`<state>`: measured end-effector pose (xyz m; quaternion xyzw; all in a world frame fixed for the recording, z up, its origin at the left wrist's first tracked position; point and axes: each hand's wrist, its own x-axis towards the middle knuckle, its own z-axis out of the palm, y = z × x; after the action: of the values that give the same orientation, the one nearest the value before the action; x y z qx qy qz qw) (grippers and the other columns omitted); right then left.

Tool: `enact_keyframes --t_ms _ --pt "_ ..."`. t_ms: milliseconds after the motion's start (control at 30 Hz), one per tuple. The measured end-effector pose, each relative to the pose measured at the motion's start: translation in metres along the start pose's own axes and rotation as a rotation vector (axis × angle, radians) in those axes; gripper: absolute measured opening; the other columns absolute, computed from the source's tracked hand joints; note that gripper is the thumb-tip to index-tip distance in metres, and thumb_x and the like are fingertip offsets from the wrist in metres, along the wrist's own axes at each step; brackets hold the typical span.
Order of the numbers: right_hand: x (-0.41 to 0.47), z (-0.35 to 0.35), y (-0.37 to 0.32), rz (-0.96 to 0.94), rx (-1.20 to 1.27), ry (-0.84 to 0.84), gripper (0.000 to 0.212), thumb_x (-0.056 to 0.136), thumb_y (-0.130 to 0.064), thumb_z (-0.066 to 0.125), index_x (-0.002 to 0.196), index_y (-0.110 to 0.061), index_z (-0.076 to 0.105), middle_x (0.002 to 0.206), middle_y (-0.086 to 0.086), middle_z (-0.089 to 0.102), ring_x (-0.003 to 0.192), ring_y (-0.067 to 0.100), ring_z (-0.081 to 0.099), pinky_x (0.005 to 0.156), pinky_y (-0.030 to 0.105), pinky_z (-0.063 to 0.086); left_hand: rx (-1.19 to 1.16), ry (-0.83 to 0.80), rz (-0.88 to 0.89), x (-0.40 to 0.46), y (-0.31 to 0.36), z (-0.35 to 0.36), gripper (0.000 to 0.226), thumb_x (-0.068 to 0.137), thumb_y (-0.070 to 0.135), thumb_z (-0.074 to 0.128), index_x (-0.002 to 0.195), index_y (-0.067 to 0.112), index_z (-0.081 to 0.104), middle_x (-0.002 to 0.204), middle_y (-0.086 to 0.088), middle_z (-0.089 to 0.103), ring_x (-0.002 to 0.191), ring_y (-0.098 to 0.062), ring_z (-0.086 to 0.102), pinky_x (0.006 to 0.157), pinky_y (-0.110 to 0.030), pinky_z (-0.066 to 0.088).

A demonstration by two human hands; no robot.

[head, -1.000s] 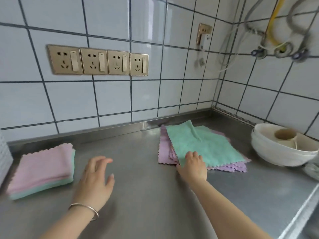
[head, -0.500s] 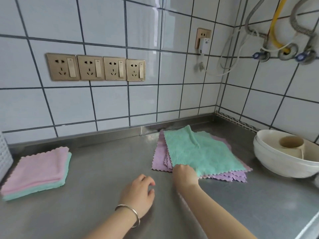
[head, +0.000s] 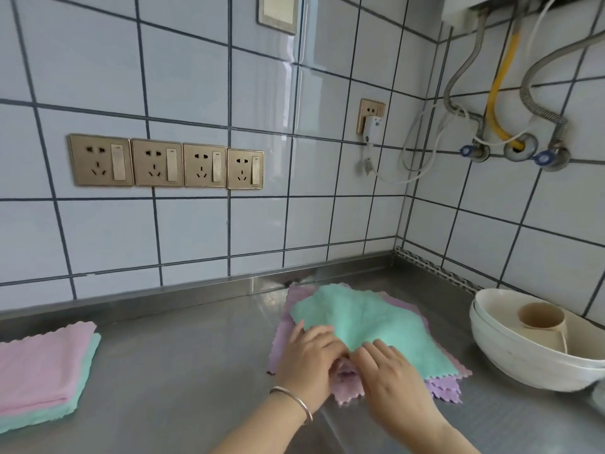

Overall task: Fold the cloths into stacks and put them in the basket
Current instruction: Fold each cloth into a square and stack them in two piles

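Both hands, left hand [head: 307, 358] and right hand [head: 389, 371], pinch the near edge of the green cloth [head: 366, 326] atop the purple pile [head: 445, 385] by the desk's [head: 183, 371] back corner, likely to peel it free for folding.

Not much to report on the person tbh. Both forearms are bare, no sleeves showing anywhere in the shot. The left hand [head: 306, 362] has a thin silver bangle [head: 292, 401] sitting at the wrist, plain and smooth, no charms or markings I can make out. The right hand [head: 393, 378] has nothing on it, no rings, no watch, no gloves.
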<state>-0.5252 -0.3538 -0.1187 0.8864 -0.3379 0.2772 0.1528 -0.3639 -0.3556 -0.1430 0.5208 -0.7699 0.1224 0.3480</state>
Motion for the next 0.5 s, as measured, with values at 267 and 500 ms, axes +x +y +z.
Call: enact_keyframes --t_ms 267,500 --pt "0.022 -0.069 -0.012 0.286 0.697 -0.065 0.026 0.088 -0.019 0.052 0.071 -0.038 0.055 0.064 -0.018 0.055 0.059 0.0 0.047 0.058 0.014 0.035 -0.011 -0.159 -0.318 0.0 -0.012 -0.02 0.023 0.09 0.037 0.041 0.1 0.028 0.06 0.097 0.001 0.07 0.09 -0.026 0.064 0.071 -0.03 0.05" --pt "0.052 -0.106 -0.018 0.461 0.91 0.124 0.02 0.095 -0.01 0.047 0.079 -0.004 0.057 0.061 -0.004 0.051 0.058 0.009 0.042 0.051 0.018 0.031 -0.301 -0.008 -0.623 -0.034 -0.061 -0.107 0.016 0.085 0.032 0.054 0.09 0.028 0.069 0.088 -0.005 0.074 0.086 -0.023 0.068 0.065 -0.027 0.041"
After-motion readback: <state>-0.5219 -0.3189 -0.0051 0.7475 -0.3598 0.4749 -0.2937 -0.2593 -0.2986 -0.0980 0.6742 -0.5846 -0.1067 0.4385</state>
